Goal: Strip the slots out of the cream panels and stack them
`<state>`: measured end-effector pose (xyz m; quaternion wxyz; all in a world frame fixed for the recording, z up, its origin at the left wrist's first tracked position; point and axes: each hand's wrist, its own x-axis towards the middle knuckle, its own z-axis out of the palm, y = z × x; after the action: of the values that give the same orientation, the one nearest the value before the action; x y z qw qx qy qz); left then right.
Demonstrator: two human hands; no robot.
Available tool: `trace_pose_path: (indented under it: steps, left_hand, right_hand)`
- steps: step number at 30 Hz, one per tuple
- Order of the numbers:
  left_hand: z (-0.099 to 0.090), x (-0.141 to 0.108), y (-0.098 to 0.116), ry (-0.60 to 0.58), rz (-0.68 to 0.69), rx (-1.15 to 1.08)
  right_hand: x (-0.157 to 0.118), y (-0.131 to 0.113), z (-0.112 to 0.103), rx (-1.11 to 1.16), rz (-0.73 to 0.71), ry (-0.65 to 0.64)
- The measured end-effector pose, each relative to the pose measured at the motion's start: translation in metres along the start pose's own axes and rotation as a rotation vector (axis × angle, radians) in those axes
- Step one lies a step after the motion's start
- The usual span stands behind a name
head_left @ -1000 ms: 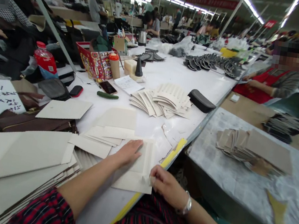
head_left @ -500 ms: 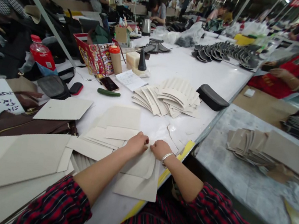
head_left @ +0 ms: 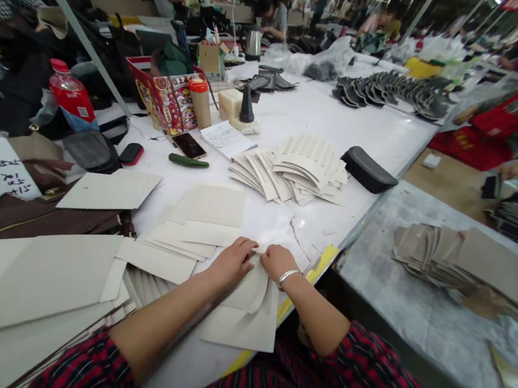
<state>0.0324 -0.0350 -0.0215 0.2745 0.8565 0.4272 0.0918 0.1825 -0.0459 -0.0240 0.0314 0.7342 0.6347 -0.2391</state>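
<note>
My left hand (head_left: 235, 260) and my right hand (head_left: 276, 263) are close together near the table's front edge, fingers pinched on the top edge of a cream sheet (head_left: 252, 290). That sheet lies partly over another cream piece (head_left: 243, 331). Left of my hands are overlapping cream pieces (head_left: 179, 237), and larger cream panels (head_left: 32, 277) lie at the lower left. Beyond my hands a fanned stack of cream pieces (head_left: 307, 162) rests on the white table (head_left: 319, 115). A silver bracelet is on my right wrist.
A black case (head_left: 370, 169), a green cucumber (head_left: 188, 161), a phone (head_left: 189, 145) and a cup (head_left: 199, 104) stand or lie farther back. On the right, brown pieces (head_left: 472, 268) lie on a grey table. A person in a red apron (head_left: 486, 134) works there.
My left hand has shifted slightly down, and the top edge of the sheet is lifted or folded between my hands. At the right, the other person's hands have moved apart, one toward the dark pieces.
</note>
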Motion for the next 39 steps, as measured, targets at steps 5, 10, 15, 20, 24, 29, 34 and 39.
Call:
trace_pose_path:
  steps: [5, 10, 15, 20, 24, 29, 34, 39]
  left_hand:
    - [-0.004, -0.024, -0.009, -0.068, 0.139, 0.161]
    - [-0.01, -0.02, -0.006, -0.153, 0.207, 0.287]
    - [-0.012, -0.014, -0.003, -0.192, 0.174, 0.343]
    - [-0.011, -0.022, -0.01, -0.185, 0.126, 0.272]
    - [-0.012, -0.026, -0.009, -0.259, 0.084, 0.299]
    - [-0.009, -0.027, -0.009, -0.268, 0.113, 0.326]
    - [-0.003, -0.041, -0.014, -0.185, 0.132, 0.238]
    - [0.001, -0.046, -0.015, 0.064, 0.058, 0.044]
  right_hand:
    - [-0.013, -0.002, 0.002, 0.018, -0.058, 0.125]
    - [-0.003, -0.01, -0.001, -0.002, -0.155, 0.085]
    - [-0.016, -0.017, -0.001, -0.06, -0.217, -0.041]
    - [-0.058, -0.012, -0.001, 0.063, -0.342, 0.053]
    - [-0.082, -0.011, 0.011, 0.216, -0.379, 0.154]
    - [-0.166, -0.015, 0.049, 0.547, -0.738, -0.494]
    - [-0.206, 0.047, 0.028, 0.886, -0.233, -0.155]
    - [-0.166, 0.185, 0.035, 0.765, 0.239, 0.286]
